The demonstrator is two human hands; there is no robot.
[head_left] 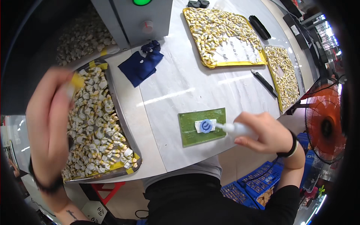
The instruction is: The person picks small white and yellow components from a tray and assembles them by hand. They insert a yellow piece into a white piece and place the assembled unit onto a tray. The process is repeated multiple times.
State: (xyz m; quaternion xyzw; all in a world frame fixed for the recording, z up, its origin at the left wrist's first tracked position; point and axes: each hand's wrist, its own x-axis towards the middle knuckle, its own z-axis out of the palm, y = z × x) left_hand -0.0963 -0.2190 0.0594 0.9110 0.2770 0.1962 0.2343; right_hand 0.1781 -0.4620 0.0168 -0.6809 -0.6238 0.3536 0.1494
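My left hand point(50, 120) is raised over the left tray point(125, 129), blurred by motion, its fingertips pinching a small yellow-and-white piece point(77, 81). Many small white pieces point(98, 116) with yellow ends fill that tray. A white squeeze bottle point(242, 130) lies in the grip of my right hand point(264, 133), its narrow nozzle pointing left. The nozzle tip is at a round blue piece point(206, 126) with a dark curved mark, on top of a small white block point(198, 124). Under the block is a green rectangular mat point(190, 139); whether the nozzle touches the blue piece is unclear.
A grey machine point(144, 28) with a green light stands behind the left tray. Dark blue cloth point(138, 68) lies nearby. Two yellow-edged trays point(240, 63) of small pieces and a black utility knife point(264, 83) are at far right. An orange fan point(327, 123) and blue crates point(260, 178) stand beyond the table edge.
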